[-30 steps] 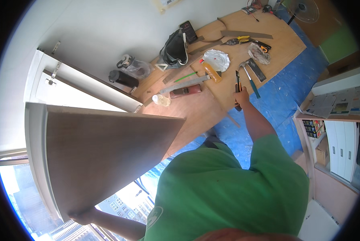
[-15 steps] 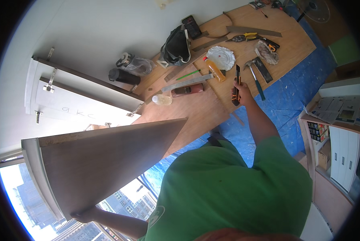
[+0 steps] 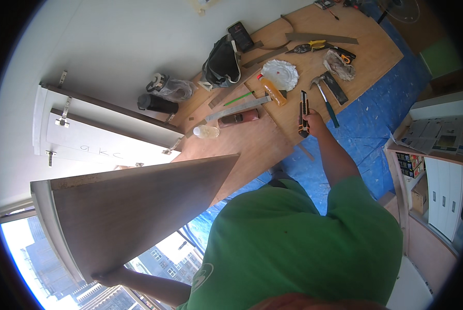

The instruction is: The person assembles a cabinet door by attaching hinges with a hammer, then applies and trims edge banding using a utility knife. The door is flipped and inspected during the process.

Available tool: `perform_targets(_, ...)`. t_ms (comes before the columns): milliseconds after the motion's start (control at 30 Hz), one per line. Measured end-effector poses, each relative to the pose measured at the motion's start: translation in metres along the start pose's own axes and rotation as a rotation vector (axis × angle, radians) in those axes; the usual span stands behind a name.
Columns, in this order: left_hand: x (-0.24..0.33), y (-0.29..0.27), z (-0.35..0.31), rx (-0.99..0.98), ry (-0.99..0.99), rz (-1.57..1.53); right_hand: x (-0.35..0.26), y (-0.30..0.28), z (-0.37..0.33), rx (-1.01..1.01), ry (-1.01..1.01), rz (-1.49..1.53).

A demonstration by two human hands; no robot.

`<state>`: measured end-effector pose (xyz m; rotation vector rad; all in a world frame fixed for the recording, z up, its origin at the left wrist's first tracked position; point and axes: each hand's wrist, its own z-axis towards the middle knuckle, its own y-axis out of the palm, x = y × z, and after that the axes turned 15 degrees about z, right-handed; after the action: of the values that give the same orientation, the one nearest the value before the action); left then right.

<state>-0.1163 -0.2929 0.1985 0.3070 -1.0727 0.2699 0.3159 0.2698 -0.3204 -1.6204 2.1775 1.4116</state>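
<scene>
At the lower left, my left hand (image 3: 109,277) grips the near lower edge of a large brown wooden panel (image 3: 138,212); its far end reaches over the wooden worktable (image 3: 265,150). A pale edge strip (image 3: 61,232) runs along the panel's left side. My right hand (image 3: 313,123) is closed around an orange and black utility knife (image 3: 304,118), held above the right part of the worktable. Close to that hand lie a claw hammer (image 3: 326,103) with a green handle and a bottle of orange drink (image 3: 273,91). Whether the knife's blade is out cannot be made out.
Pale panels with hinges (image 3: 107,129) lean at the wall. On the worktable lie a sanding block (image 3: 238,118), a metal ruler (image 3: 236,108), a small clear bottle (image 3: 206,132), a black bag (image 3: 221,64) and a phone (image 3: 240,35). Blue sheeting (image 3: 365,139) covers the floor; a window (image 3: 40,258) is lower left.
The utility knife has turned slightly in my right hand and now stands more upright. My left hand keeps its grip on the panel. The view has shifted a little.
</scene>
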Motion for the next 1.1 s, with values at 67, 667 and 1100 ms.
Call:
perform_targets(67,0.001,0.003,-0.001,0.019,0.013,0.030,0.001,0.001,-0.001,0.009,0.007,-0.002)
perform_targets(667,-0.005,0.004,0.010,0.010,-0.041,0.009,0.010,0.002,0.016,0.176,-0.131,-0.301)
perform_targets(1100,-0.015,-0.034,0.025,-0.141,0.187,0.414,-0.001,0.047,0.038,0.637,-0.563,-1.560)
